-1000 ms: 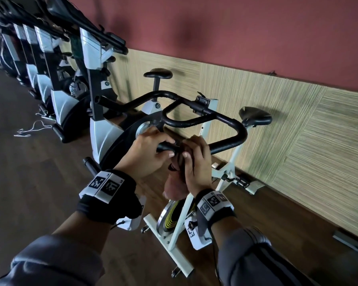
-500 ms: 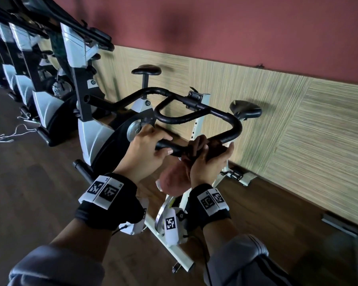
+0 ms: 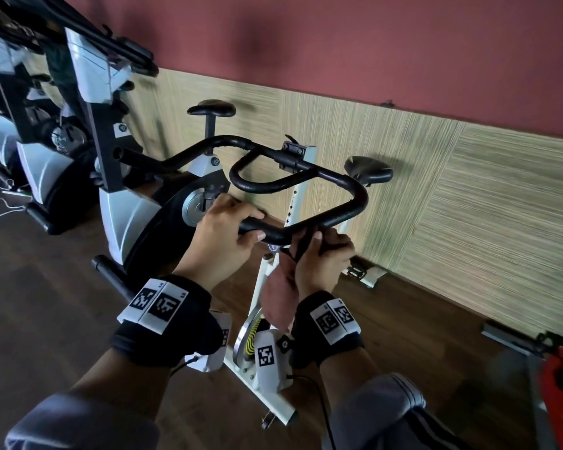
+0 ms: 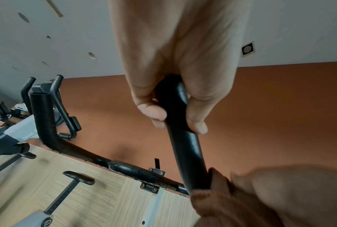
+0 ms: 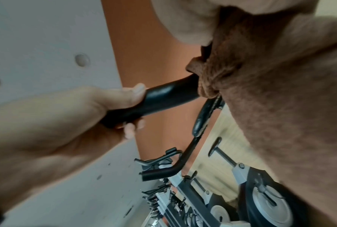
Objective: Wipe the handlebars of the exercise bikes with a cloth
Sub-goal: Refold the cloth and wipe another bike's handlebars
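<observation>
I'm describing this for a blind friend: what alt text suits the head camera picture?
A left hand grips a black exercise-bike handlebar while the right hand holds a brown cloth around it, beside a row of other bikes.

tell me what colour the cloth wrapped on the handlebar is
Brown; the cloth shows best in the right wrist view, bunched round the black handlebar.

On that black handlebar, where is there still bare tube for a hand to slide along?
Bare black handlebar runs from the right hand, which holds the brown cloth, round the far bend. A short bare stretch lies between that hand and the left hand. The centre clamp is crowded.
</observation>
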